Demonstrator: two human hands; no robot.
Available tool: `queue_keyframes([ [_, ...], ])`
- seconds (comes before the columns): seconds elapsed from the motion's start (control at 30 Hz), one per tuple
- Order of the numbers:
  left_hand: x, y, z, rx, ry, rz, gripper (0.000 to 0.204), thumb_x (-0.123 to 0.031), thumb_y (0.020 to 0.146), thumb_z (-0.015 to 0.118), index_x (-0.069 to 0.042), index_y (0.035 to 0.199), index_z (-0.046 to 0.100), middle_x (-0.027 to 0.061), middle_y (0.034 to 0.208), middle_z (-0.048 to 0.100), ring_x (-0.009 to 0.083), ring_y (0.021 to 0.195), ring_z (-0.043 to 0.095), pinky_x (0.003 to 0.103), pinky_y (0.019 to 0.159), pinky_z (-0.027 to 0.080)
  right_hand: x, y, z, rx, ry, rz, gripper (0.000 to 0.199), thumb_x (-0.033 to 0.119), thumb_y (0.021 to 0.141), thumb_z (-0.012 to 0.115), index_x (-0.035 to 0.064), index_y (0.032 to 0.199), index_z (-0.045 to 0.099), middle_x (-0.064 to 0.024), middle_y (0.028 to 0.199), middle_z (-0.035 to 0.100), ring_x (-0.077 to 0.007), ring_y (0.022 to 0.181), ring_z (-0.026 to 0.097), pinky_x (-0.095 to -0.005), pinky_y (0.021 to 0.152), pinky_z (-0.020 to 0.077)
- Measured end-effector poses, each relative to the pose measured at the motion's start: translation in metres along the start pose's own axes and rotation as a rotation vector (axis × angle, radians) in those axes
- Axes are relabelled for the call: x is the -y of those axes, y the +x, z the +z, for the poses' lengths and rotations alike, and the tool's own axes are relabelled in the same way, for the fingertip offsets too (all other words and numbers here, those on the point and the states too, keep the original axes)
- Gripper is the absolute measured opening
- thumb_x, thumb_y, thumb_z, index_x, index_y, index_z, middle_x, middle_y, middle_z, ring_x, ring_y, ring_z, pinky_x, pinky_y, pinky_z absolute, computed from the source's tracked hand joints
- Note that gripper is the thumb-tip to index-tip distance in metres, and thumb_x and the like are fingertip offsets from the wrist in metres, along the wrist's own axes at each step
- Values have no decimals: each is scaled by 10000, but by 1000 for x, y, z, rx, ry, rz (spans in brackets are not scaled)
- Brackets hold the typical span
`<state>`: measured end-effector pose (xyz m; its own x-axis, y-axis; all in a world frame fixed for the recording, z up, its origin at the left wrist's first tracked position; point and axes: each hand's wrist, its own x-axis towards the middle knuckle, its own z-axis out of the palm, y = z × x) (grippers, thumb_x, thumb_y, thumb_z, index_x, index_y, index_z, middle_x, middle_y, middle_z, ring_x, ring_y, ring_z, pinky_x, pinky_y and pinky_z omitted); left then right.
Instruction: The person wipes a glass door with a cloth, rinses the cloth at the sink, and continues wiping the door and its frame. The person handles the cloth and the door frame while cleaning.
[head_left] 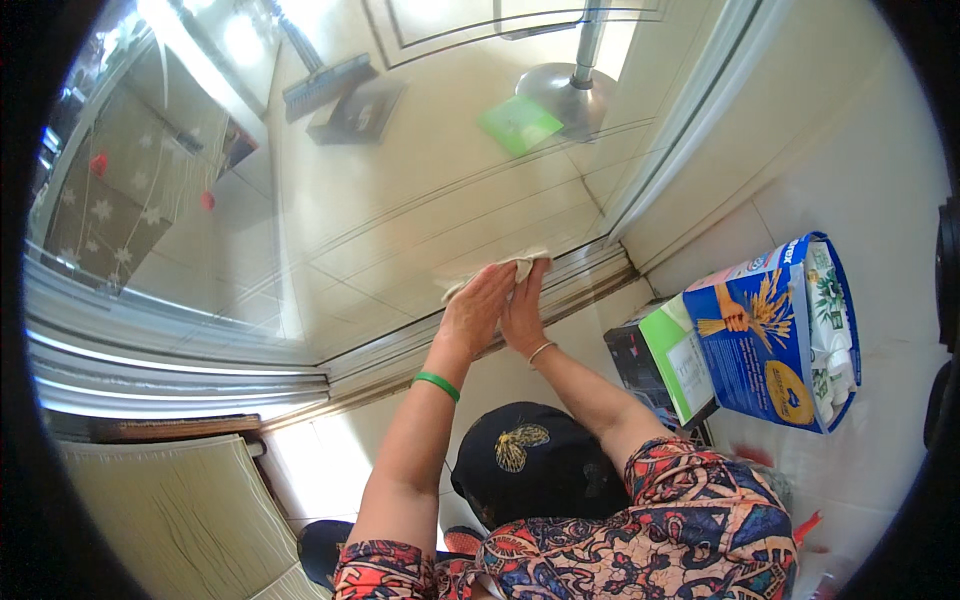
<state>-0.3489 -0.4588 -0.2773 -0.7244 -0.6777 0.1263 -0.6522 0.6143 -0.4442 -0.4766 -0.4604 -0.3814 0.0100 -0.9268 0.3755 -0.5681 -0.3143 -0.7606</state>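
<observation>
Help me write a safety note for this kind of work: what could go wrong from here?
The pale fabric cloth under both bare hands could snag on the ridged, pale frame along the clear glass pane's lower edge. If it slipped, the left hand or right hand might knock that frame. An outward swing of the right elbow might tip the open blue box printed with wheat, spilling the white-and-green packages inside.

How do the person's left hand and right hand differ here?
The left hand slants toward the picture's upper right, while the right hand points more nearly straight up. The left hand has a broader green band at its wrist; the right hand, a thin pale bracelet. Both rest on the pale cloth.
</observation>
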Motion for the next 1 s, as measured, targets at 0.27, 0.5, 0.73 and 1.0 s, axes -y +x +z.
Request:
queue_keyframes([
  [0.27,74,-19,-91,-210,-35,-280,484,-228,911,461,-51,1361,488,89,1471,427,208,1415,317,605,1126,144,123,112,-51,-418,-247,-591,728,411,934,546,6,1468,263,-279,1558,80,-541,1420,35,-637,1096,131],
  [0.5,167,68,-287,-818,209,-465,477,-216,984,363,-123,1448,428,87,1503,403,210,1416,340,551,1141,-115,291,257,-189,-819,-433,-851,557,223,911,484,-13,1404,377,-198,1500,314,-418,1407,236,-507,1121,200],
  [0.73,91,103,-166,-551,-174,-117,535,-185,866,497,-83,1392,488,59,1481,433,190,1398,363,532,1177,113,104,200,-119,-734,152,-265,671,313,935,525,-20,1452,256,-256,1523,221,-443,1438,132,-549,1152,96],
  [1.0,13,52,-58,-71,-95,-4,590,-180,811,528,-60,1386,479,55,1473,436,172,1438,269,442,1201,134,22,75,-24,-489,368,212,857,395,948,523,-21,1504,19,-240,1574,32,-428,1458,17,-531,1171,57],
])
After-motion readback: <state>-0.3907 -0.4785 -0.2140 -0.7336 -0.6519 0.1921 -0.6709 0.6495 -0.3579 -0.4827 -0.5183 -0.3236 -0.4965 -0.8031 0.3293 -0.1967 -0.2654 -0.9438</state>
